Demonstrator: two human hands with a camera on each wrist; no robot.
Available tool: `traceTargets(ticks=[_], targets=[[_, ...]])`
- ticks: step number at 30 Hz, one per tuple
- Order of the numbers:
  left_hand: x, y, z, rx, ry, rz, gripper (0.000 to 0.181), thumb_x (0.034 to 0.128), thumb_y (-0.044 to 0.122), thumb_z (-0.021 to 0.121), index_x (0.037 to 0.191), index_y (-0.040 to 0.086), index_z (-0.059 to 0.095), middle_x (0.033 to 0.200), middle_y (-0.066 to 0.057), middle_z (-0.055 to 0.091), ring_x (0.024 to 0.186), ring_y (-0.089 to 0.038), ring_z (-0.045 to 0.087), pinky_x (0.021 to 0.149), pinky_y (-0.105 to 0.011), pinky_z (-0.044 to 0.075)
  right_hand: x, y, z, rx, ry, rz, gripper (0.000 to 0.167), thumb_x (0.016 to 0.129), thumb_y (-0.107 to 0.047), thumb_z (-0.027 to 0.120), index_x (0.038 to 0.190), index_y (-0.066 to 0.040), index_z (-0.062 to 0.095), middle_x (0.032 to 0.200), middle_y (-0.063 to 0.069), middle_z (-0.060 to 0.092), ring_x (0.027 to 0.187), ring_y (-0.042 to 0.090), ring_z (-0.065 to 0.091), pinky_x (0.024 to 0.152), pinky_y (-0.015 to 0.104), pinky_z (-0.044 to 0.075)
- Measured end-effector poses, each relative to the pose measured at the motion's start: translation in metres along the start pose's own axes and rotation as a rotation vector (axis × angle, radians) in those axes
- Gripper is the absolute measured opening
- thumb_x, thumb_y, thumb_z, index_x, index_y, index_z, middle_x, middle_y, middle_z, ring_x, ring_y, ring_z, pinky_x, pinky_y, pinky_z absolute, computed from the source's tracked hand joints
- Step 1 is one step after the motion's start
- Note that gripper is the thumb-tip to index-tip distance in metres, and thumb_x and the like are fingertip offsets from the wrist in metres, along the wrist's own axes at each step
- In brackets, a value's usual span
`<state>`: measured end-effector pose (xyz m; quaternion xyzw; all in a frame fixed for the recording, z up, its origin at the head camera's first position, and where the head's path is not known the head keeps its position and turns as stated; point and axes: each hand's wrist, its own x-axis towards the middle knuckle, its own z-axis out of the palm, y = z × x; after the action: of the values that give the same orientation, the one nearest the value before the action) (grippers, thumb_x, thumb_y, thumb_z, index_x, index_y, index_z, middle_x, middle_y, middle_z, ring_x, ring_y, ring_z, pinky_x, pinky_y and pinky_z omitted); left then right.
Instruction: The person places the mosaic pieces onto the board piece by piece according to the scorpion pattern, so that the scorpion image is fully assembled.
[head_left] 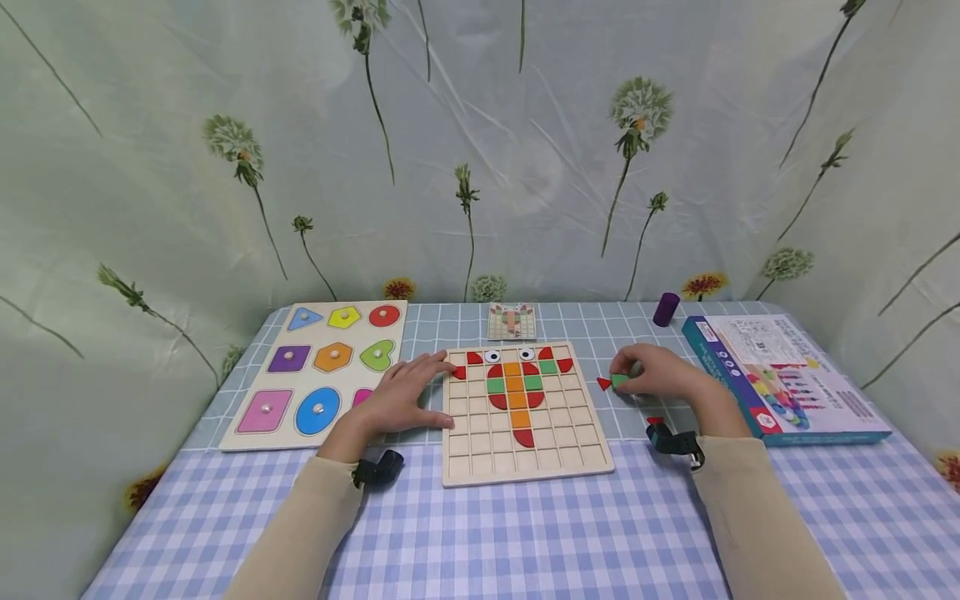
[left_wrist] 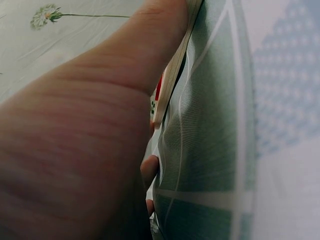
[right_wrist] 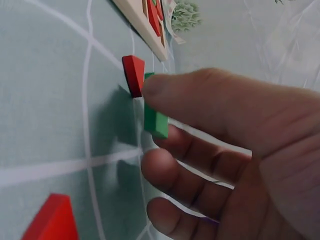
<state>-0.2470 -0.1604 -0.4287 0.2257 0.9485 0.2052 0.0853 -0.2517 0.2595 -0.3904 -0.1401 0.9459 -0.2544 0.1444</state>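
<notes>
In the head view a wooden grid board (head_left: 480, 458) lies mid-table, with red, green and orange tiles and two eye tiles set in its squares. My left hand (head_left: 401, 394) lies at the board's left edge, fingers extended to its upper corner and thumb at its side. Right of the board, my right hand (head_left: 660, 372) pinches a green tile (right_wrist: 156, 120) between thumb and fingers, just above the cloth. A red tile (right_wrist: 133, 76) lies beside the green one. Another red tile (right_wrist: 51, 220) sits closer to my right wrist.
A small picture card (head_left: 512, 322) lies behind the board. To the left is a wooden shape puzzle (head_left: 251, 383) with knobbed pieces. A purple cylinder (head_left: 666, 309) stands at the back right, near a flat printed box (head_left: 795, 375). Floral fabric (head_left: 555, 167) hangs behind the table.
</notes>
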Motion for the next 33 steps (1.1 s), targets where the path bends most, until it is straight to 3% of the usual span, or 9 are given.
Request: traceTargets(ticks=[10, 23, 33], targets=[[0.000, 0.000, -0.001, -0.004, 0.003, -0.004, 0.102, 0.0755, 0.060, 0.078, 0.158, 0.025, 0.030, 0.168, -0.001, 0.023, 0.156, -0.031, 0.016, 0.126, -0.060, 0.009, 0.000, -0.011, 0.001, 0.036, -0.003, -0.071, 0.019, 0.090, -0.015, 0.072, 0.108, -0.011, 0.064, 0.102, 0.006, 0.066, 0.093, 0.021, 0.058, 0.086, 0.037, 0.056], [0.000, 0.000, -0.001, 0.013, -0.009, -0.022, 0.104, 0.0760, 0.062, 0.077, 0.159, 0.022, 0.028, 0.169, 0.000, 0.020, 0.157, -0.029, 0.012, 0.126, -0.058, 0.007, 0.001, -0.016, 0.004, 0.037, 0.018, -0.093, 0.021, 0.091, -0.018, 0.072, 0.111, -0.011, 0.069, 0.103, 0.006, 0.068, 0.089, 0.019, 0.059, 0.080, 0.030, 0.054], [0.000, -0.001, 0.001, 0.016, -0.011, -0.018, 0.104, 0.0764, 0.064, 0.076, 0.159, 0.022, 0.028, 0.169, 0.000, 0.020, 0.157, -0.029, 0.013, 0.126, -0.058, 0.008, 0.009, -0.021, 0.013, 0.026, 0.058, -0.068, 0.025, 0.092, -0.016, 0.070, 0.116, -0.009, 0.070, 0.113, 0.011, 0.069, 0.092, 0.021, 0.061, 0.085, 0.037, 0.058]])
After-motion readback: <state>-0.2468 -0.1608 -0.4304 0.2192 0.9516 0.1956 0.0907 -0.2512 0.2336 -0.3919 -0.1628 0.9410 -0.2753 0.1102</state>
